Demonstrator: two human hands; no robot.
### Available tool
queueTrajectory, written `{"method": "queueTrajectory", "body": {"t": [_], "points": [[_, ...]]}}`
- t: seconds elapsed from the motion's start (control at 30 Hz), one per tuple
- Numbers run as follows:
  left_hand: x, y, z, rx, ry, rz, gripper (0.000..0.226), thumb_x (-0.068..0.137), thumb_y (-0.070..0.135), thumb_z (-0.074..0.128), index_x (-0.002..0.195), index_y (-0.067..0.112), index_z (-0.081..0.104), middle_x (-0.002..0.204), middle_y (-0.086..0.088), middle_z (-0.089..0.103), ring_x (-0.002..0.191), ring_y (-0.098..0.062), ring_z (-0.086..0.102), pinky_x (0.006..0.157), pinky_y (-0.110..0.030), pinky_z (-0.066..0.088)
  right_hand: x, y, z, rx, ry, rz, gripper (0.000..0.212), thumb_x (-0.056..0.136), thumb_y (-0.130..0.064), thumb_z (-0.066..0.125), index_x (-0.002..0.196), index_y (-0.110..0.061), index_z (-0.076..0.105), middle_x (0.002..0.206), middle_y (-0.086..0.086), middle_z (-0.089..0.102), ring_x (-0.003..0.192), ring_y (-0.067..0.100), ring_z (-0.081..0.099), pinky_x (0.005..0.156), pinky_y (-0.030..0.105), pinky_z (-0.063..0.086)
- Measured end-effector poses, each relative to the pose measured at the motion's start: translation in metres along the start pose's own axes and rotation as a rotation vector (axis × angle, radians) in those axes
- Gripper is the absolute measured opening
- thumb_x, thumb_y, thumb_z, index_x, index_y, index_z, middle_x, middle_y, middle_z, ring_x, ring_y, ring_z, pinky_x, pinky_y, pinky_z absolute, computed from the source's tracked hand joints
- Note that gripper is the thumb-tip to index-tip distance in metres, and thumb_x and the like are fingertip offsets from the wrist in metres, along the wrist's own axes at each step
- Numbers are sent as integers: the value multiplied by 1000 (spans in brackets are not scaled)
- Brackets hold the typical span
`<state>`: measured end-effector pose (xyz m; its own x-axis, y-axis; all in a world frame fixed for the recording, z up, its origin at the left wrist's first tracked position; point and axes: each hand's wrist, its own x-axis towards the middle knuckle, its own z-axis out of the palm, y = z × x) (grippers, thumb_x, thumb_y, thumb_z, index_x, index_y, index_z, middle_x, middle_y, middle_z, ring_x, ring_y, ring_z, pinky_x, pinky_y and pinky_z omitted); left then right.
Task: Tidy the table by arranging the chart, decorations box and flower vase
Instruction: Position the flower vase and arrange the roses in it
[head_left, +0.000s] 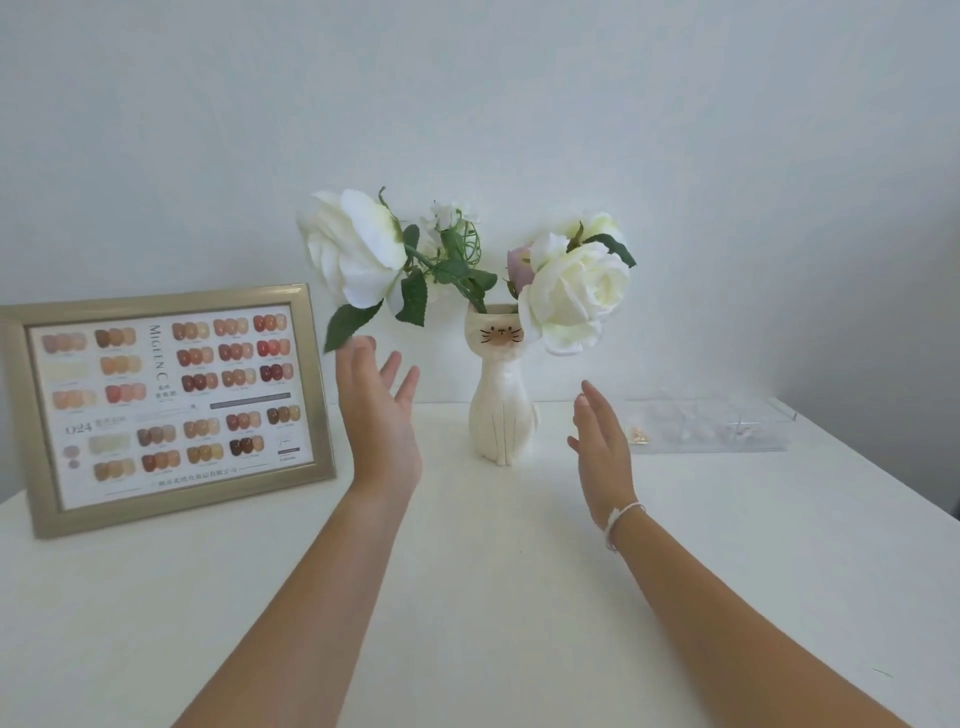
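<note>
- Vase (502, 410), cream and shaped like a sitting cat, stands upright near the back of the white table (467, 597), close to the pale wall (467, 104); it sits between the two raised hands and neither one touches it
- White roses (574, 296) and green leaves (415, 296) lean out of its mouth to both sides; one large bloom hangs over the left side, another droops to the right of the cat's face
- Chart (169, 400), a sheet of nail colour samples in a gold frame, stands tilted back at the left end of the table, well apart from the vase
- Box (711, 426), clear plastic with small compartments, lies flat at the back right, beside the vase; a few tiny pieces show inside, too small to tell apart
- Left hand (382, 415) is up off the table, palm turned inward, fingers spread and holding nothing; its fingertips come just under a low leaf
- Right hand (602, 447) is likewise raised, edge-on, fingers straight and loosely together, empty; a white bracelet (621, 519) circles the wrist
- Both forearms reach in from the near edge
</note>
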<state>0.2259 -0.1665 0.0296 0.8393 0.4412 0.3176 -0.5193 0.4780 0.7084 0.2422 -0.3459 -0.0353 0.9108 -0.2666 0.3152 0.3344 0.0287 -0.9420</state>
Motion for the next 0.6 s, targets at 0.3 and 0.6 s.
{"method": "queueTrajectory", "body": {"t": [0.3, 0.6], "points": [[5, 45, 42, -179, -113, -35, 20, 95, 43, 39, 105, 32, 53, 120, 4, 57, 103, -9, 59, 85, -26, 53, 5, -47, 9, 236, 44, -58, 42, 96, -40, 35, 136, -31, 40, 141, -4, 44, 122, 16, 47, 95, 29, 43], [10, 46, 65, -27, -165, -23, 25, 97, 29, 38, 112, 23, 58, 105, 6, 67, 103, -12, 65, 78, -24, 56, 6, -85, 11, 276, -11, -109, 42, 97, -38, 35, 137, -25, 42, 138, -3, 49, 122, 15, 51, 94, 29, 47]]}}
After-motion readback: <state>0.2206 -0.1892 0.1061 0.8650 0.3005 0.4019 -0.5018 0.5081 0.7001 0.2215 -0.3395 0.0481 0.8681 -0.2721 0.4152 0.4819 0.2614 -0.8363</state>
